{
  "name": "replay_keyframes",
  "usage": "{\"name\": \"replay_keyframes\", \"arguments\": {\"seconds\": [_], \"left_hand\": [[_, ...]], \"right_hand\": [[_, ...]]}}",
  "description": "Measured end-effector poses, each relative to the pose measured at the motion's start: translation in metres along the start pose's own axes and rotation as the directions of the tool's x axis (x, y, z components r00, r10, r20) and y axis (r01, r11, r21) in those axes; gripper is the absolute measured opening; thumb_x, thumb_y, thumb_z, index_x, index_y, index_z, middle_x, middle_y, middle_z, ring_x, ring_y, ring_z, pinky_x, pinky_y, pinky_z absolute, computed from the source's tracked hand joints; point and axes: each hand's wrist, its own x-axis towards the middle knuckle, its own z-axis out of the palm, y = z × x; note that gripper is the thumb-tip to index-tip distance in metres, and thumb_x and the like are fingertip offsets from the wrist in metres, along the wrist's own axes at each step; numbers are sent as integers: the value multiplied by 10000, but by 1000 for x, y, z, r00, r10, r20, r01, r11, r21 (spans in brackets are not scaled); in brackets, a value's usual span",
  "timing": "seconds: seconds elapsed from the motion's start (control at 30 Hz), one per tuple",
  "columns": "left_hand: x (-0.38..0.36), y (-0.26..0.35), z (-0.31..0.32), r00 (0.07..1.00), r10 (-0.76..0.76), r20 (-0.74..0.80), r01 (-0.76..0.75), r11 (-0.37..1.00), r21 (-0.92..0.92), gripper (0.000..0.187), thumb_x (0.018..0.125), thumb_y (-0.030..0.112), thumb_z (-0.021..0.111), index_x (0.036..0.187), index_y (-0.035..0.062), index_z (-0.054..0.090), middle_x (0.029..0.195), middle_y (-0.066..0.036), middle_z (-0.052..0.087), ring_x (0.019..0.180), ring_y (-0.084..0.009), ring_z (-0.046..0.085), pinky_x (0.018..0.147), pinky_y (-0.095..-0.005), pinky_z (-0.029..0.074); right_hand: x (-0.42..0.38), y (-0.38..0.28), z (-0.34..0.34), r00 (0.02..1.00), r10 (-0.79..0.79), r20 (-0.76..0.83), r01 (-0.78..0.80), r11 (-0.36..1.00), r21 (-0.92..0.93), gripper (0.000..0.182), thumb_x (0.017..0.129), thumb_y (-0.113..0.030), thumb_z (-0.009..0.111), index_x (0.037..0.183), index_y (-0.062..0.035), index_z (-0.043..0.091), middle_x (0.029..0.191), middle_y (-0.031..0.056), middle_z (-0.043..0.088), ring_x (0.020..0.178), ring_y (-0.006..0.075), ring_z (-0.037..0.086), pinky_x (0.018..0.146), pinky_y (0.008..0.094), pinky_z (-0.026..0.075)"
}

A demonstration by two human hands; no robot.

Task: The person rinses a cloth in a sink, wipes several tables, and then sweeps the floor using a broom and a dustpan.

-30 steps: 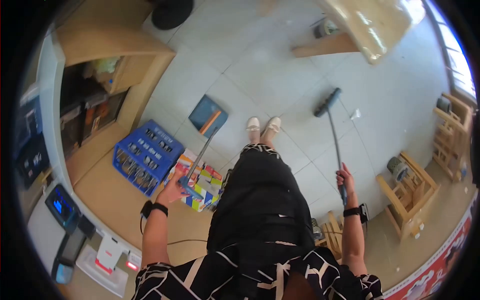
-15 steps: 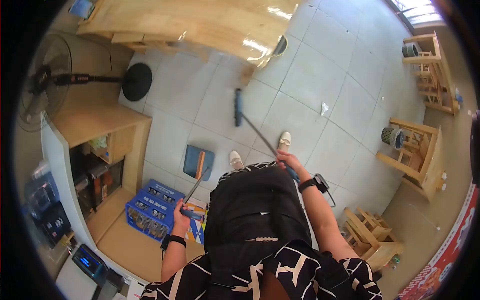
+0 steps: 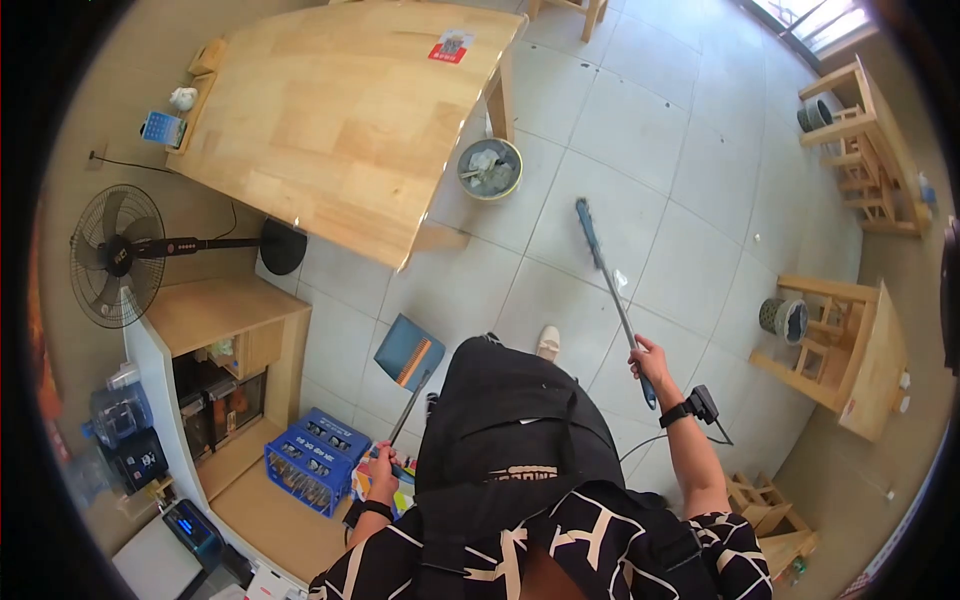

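Note:
My right hand (image 3: 648,360) is closed around the grey handle of a broom (image 3: 622,310), stretched out to the right of my body. The broom's blue head (image 3: 588,228) is over the tiled floor, to the right of a round bin. A crumpled white scrap (image 3: 620,280) shows right beside the broom's shaft. Down on the left, my left hand (image 3: 382,464) grips the handle of a dustpan (image 3: 408,352). The pan is blue-grey with an orange-brown strip along one edge, low over the floor near my feet.
A wooden table (image 3: 340,120) stands ahead on the left, with a bin of crumpled waste (image 3: 490,168) by its leg. A standing fan (image 3: 118,256) and blue bottle crates (image 3: 315,450) line the left side. Wooden stools and a small table (image 3: 865,365) stand along the right wall.
My right hand has swung the broom out to the right, its head moving from ahead of my feet towards the white scrap. The view has shifted, bringing more of the table and bin in.

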Motion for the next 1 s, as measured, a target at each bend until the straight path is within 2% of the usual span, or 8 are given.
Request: {"name": "replay_keyframes", "arguments": {"seconds": [0.13,0.5,0.63,0.7,0.77,0.83,0.97,1.0], "left_hand": [[-21,16,60,999,22,-33,-24,999,-36,124,768,93,484,888,73,506,566,25,426,445,-49,382,421,-198,358],[-33,85,192,996,-94,5,93,991,99,98,754,123,520,826,69,558,556,-5,441,434,-94,408,417,-257,400],[-50,99,241,985,-161,-61,165,984,63,121,731,138,559,821,67,597,555,-14,463,423,-100,413,404,-261,395],[-55,77,267,981,-164,-108,159,986,-53,132,740,136,550,834,57,600,550,-17,465,413,-99,410,390,-258,390],[-82,71,314,944,-213,-254,188,975,-122,132,754,151,549,829,54,597,542,-11,454,400,-91,394,369,-223,366],[-123,71,376,882,-358,-308,193,869,-456,146,762,182,572,851,65,579,547,12,432,397,-62,365,368,-205,345],[-196,81,501,820,-405,-405,41,746,-664,155,779,181,565,889,72,554,578,33,427,422,-38,363,399,-188,344],[-212,83,528,799,-441,-409,55,731,-680,155,779,181,565,889,72,554,578,33,427,422,-38,363,399,-188,344]], "right_hand": [[13,-77,-14,998,-8,55,0,990,142,569,749,-22,439,1282,-59,244,591,50,462,424,116,428,372,250,394],[130,-295,-55,990,-143,11,135,903,-409,517,773,-69,401,1275,-109,282,559,38,435,393,114,413,337,257,372],[208,-408,-64,931,-294,215,352,579,-735,474,763,-79,408,1228,-138,337,549,72,465,408,145,455,352,281,398],[262,-475,-53,837,-380,394,514,299,-804,432,732,-78,418,1161,-76,363,694,257,543,635,395,548,557,449,446],[329,-540,-35,640,-421,642,695,-39,-718,405,734,-64,422,1130,-112,353,658,239,532,617,396,538,570,465,429],[379,-614,12,681,-211,701,681,-167,-713,394,739,-82,444,1113,-125,328,736,257,541,748,438,515,657,504,405],[462,-695,115,407,-38,913,874,-275,-401,405,759,-136,464,1155,-136,381,781,189,568,648,358,561,560,452,443],[436,-718,146,601,148,785,799,-100,-593,426,764,-140,465,1183,-157,398,785,158,577,600,259,579,479,371,459]]}}
